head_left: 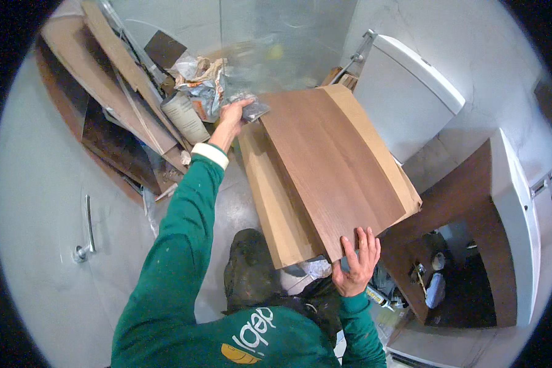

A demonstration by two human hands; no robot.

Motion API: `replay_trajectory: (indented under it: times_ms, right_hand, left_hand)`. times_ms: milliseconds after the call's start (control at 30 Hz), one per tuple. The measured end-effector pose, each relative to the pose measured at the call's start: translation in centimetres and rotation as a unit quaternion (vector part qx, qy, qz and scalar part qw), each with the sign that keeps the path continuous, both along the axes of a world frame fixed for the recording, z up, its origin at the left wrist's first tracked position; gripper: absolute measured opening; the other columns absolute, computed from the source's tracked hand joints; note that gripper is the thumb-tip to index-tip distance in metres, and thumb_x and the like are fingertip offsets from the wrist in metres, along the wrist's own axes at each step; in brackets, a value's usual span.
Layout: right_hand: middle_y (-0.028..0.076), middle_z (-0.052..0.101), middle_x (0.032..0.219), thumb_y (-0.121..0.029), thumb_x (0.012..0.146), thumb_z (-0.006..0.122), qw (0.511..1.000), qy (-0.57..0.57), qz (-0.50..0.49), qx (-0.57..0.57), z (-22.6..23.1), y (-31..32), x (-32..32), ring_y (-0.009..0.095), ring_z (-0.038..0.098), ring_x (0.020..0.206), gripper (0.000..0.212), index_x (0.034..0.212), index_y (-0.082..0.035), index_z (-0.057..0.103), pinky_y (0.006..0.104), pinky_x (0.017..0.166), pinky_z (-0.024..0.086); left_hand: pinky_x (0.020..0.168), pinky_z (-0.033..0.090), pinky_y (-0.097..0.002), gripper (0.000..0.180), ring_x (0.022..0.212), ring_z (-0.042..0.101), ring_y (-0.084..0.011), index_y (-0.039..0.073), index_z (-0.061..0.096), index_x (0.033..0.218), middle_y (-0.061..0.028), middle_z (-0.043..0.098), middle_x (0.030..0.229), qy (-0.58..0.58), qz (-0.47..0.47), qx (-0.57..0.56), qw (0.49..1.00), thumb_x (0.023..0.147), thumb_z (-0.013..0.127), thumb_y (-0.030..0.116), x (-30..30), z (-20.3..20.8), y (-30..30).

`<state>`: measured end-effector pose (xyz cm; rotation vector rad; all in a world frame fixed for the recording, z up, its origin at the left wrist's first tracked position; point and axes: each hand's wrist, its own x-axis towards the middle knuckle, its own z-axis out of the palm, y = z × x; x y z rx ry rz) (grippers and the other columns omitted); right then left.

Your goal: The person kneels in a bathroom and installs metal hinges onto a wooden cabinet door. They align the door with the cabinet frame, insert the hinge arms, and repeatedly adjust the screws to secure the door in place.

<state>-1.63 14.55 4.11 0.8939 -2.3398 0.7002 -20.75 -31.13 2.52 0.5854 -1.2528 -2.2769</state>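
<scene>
A brown wood-grain board lies across a cardboard box, whose tan sides show to the left and right of it. My left hand reaches to the board's far left corner, closed on a small grey, shiny crumpled bundle; I cannot tell if it is cloth or a plastic packet. At the board's near edge lies my right hand, its fingers stretched out over the surface and its palm by the corner. Whether the thumb goes under the board is hidden.
Several brown panels lean on the left, beside a pale bucket and crumpled bags. A white toilet stands behind the box. On the right is a brown cabinet with a dark opening and white top.
</scene>
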Motion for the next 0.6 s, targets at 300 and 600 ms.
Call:
replay_trajectory:
  times_ms: [300, 600]
  right_hand:
    - [0.022, 0.05, 0.13, -0.004, 0.064, 0.061, 0.998, -0.016, -0.018, -0.061, 0.6, -0.2, 0.2, 0.038, 0.042, 0.127, 0.046, 0.11, -0.005, 0.063, 0.0514, 0.106, 0.029]
    - [0.021, 0.066, 0.098, -0.014, 0.079, 0.073, 0.841, -0.491, 0.095, -0.205, 2.7, -2.2, 7.8, 0.022, 0.065, 0.093, 0.058, 0.13, 0.002, 0.049, 0.034, 0.082, 0.05]
  left_hand:
    - [0.083, 0.05, -0.0315, 0.028, 0.087, 0.062, -0.0145, 0.004, 0.064, 0.105, -0.0031, 0.067, 0.097, -0.039, -0.252, -0.042, 0.966, 0.078, 0.072, 0.008, 22.2, -0.7, 23.2]
    - [0.075, 0.048, -0.0245, 0.019, 0.084, 0.058, -0.0066, 0.0, 0.066, 0.104, 0.0002, 0.065, 0.095, -0.099, -0.3, -0.089, 0.945, 0.092, 0.059, 0.013, 30.0, -0.6, 25.5]
